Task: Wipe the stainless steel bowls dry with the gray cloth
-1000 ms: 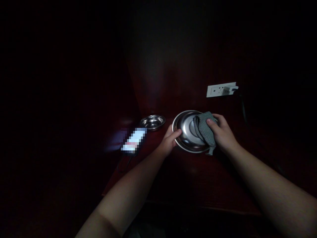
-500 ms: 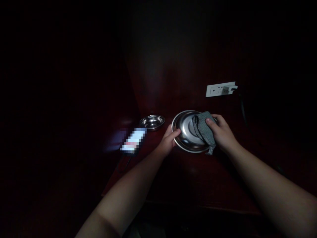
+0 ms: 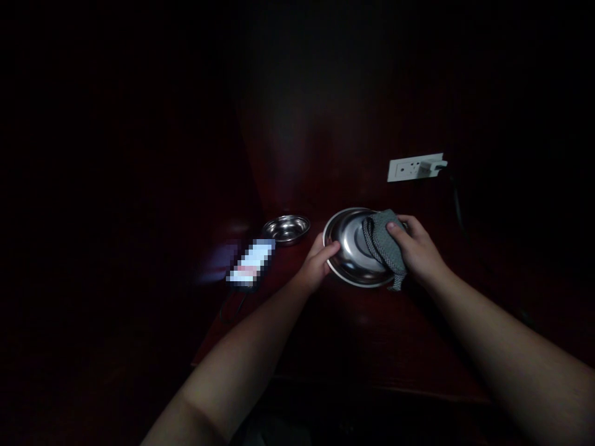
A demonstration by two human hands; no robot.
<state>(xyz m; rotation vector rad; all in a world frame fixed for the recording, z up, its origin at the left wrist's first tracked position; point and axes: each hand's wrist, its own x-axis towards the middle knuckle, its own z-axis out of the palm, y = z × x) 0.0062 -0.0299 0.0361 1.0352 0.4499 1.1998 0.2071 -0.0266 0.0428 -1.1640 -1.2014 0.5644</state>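
A shiny metal bowl (image 3: 346, 238) is held above the dark red table, its inside facing me. My left hand (image 3: 318, 263) grips its left rim, thumb inside and the other fingers behind. On the right side, my right hand (image 3: 416, 244) is closed on a grey-green cloth (image 3: 389, 238), which is folded over the bowl's right rim and lies against its inner wall. The right thumb presses on the cloth; the fingers behind the rim are mostly hidden.
A second, smaller metal bowl (image 3: 287, 229) stands on the table (image 3: 362, 347) at the back left. In front of it lies a lit phone (image 3: 251, 263) with a cable. A white wall socket (image 3: 415, 167) with a plugged-in charger is at the back right. Surroundings are very dark.
Almost nothing differs. The whole view has shifted very slightly, while both hands keep the same hold on the bowl and the cloth.
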